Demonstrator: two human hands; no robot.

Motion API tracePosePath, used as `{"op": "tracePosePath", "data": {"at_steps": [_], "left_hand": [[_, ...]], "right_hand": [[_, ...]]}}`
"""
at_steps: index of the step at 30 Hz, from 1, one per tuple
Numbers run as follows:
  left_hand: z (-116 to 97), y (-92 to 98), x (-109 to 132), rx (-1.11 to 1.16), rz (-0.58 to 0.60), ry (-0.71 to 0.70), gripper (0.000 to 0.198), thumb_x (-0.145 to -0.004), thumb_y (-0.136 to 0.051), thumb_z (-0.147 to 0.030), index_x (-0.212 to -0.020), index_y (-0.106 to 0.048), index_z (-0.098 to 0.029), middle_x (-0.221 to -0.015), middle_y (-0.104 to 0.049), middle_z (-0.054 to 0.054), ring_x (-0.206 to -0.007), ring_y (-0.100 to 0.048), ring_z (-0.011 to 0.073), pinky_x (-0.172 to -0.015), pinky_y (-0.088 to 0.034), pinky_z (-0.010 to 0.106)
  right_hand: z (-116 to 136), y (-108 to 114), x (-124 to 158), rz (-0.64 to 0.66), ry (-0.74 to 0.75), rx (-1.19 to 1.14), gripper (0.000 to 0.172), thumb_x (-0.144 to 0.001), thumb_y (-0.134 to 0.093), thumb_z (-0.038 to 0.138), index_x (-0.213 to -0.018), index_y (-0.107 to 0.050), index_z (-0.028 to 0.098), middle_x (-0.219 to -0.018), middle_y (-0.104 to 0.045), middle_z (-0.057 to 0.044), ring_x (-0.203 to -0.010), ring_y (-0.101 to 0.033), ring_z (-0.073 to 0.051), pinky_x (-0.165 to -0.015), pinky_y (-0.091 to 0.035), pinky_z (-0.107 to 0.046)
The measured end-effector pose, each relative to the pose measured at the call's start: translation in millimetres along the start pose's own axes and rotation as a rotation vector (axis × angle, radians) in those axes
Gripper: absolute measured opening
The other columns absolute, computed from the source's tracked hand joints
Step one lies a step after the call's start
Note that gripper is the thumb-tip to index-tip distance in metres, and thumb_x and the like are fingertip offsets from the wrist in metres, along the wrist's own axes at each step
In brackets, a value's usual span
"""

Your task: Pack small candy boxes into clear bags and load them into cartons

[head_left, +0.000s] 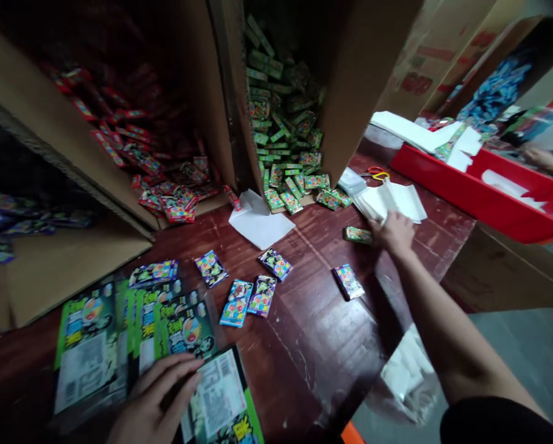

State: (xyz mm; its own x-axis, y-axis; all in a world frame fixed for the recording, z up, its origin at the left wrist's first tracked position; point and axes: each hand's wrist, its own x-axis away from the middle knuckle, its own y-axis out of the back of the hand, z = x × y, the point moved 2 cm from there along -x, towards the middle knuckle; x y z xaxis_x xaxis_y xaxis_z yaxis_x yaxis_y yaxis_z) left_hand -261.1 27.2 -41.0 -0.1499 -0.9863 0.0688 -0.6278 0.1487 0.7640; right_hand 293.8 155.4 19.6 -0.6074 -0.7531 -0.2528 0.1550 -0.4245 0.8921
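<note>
My left hand (158,404) is at the lower left, its fingers and thumb pinched at the edge of a green-and-black printed plastic bag (223,398). Beside it, several similar bags (84,345) overlap on the table. My right hand (396,234) reaches out to a fanned pile of white paper pieces (408,202), its bent fingers closed at the near edge; the fingertips are partly hidden. Close to that hand lies a small green box (358,234). Between my hands are small colourful packs, among them a blue one (236,303), a purple one (262,295) and a silver-edged one (349,282).
Open cardboard boxes along the back hold red packs (165,200), green packs (290,179) and purple packs (26,216). Scissors (378,173) lie behind the paper. A red tray (428,176) stands at right. Another person's hand (539,157) shows at far right. A plastic bag (410,376) hangs below.
</note>
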Motion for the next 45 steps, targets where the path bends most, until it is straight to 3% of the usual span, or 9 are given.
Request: {"op": "tracePosePath", "data": {"at_steps": [4,14,18,24,27,30,34,39,45], "left_hand": [[-19.4,1.5,3.9,-0.037,-0.038,0.009,0.034,-0.090,-0.057,-0.055,-0.102,-0.076,-0.029,-0.118,-0.070,0.004,-0.111,-0.068,0.0257,-0.100,-0.056,0.038],[-53.4,30.4,-14.9,0.045,-0.184,-0.046,0.035,-0.091,-0.059,-0.055,-0.110,-0.068,-0.028,-0.127,-0.065,0.004,-0.123,-0.058,0.0284,-0.113,-0.039,0.044],[-114.0,17.1,-18.5,0.179,-0.145,-0.116,0.041,-0.089,-0.063,-0.053,-0.123,-0.063,-0.030,-0.133,-0.064,0.003,-0.126,-0.058,0.0286,-0.112,-0.042,0.045],[-205.4,3.5,-20.3,0.327,-0.008,-0.285,0.095,-0.069,-0.086,-0.045,-0.151,-0.041,-0.029,-0.145,-0.058,0.008,-0.130,-0.057,0.0335,-0.107,-0.047,0.046],[-207.6,6.3,-18.3,0.309,0.097,-0.277,0.051,-0.081,-0.076,-0.031,-0.130,-0.063,-0.031,-0.116,-0.076,0.002,-0.101,-0.072,0.0262,-0.085,-0.056,0.037],[-200.5,8.6,-11.7,0.221,0.125,-0.301,0.020,-0.081,-0.071,-0.026,-0.100,-0.075,-0.030,-0.092,-0.078,-0.002,-0.079,-0.072,0.0206,-0.067,-0.051,0.029],[-196.7,2.1,-5.8,0.213,0.215,-0.303,0.006,-0.080,-0.073,-0.030,-0.086,-0.075,-0.028,-0.075,-0.073,-0.003,-0.067,-0.066,0.0173,-0.059,-0.046,0.027],[-182.0,-9.2,-9.0,0.518,0.419,-0.091,0.021,-0.083,-0.072,-0.039,-0.095,-0.075,-0.021,-0.085,-0.075,0.001,-0.074,-0.067,0.0173,-0.064,-0.049,0.026],[-175.1,-26.0,-15.1,0.504,0.237,0.061,0.023,-0.081,-0.075,-0.040,-0.092,-0.075,-0.019,-0.083,-0.073,0.001,-0.070,-0.062,0.0146,-0.062,-0.045,0.023]], "right_hand": [[-41.5,-3.2,-8.1,0.063,-0.084,0.018,0.026,-0.085,-0.065,0.038,-0.084,-0.075,0.013,-0.092,-0.068,-0.023,-0.105,-0.059,-0.038,-0.085,-0.041,-0.051],[-43.6,45.2,22.9,0.012,-0.044,-0.487,0.041,-0.077,-0.065,0.063,-0.080,-0.055,0.023,-0.076,-0.059,-0.003,-0.075,-0.061,-0.022,-0.073,-0.049,-0.039],[9.2,71.6,97.1,0.130,0.061,-0.838,0.043,-0.081,-0.062,0.066,-0.087,-0.045,0.027,-0.077,-0.056,0.003,-0.066,-0.061,-0.016,-0.068,-0.055,-0.034],[93.0,73.0,238.1,0.737,0.089,-1.408,0.026,-0.093,-0.065,0.044,-0.085,-0.048,0.026,-0.069,-0.055,0.003,-0.059,-0.055,-0.015,-0.057,-0.049,-0.028],[98.1,74.5,248.4,0.713,0.212,-1.363,0.020,-0.090,-0.071,0.037,-0.095,-0.055,0.027,-0.098,-0.066,-0.003,-0.088,-0.065,-0.018,-0.078,-0.055,-0.032],[94.5,76.9,233.7,0.658,0.385,-1.234,0.053,-0.079,-0.084,0.033,-0.124,-0.055,0.032,-0.137,-0.057,-0.006,-0.120,-0.059,-0.024,-0.099,-0.051,-0.038],[92.6,70.9,225.4,0.867,0.500,-1.035,0.028,-0.082,-0.080,0.040,-0.105,-0.069,0.026,-0.101,-0.071,-0.003,-0.092,-0.066,-0.020,-0.081,-0.054,-0.032],[73.5,53.2,232.3,0.933,0.284,-1.083,0.023,-0.085,-0.077,0.042,-0.091,-0.068,0.022,-0.082,-0.068,0.001,-0.072,-0.059,-0.014,-0.063,-0.046,-0.024],[50.1,32.7,241.5,0.871,0.171,-1.178,0.023,-0.085,-0.077,0.040,-0.096,-0.067,0.023,-0.086,-0.067,0.001,-0.074,-0.058,-0.013,-0.063,-0.046,-0.023]]}}
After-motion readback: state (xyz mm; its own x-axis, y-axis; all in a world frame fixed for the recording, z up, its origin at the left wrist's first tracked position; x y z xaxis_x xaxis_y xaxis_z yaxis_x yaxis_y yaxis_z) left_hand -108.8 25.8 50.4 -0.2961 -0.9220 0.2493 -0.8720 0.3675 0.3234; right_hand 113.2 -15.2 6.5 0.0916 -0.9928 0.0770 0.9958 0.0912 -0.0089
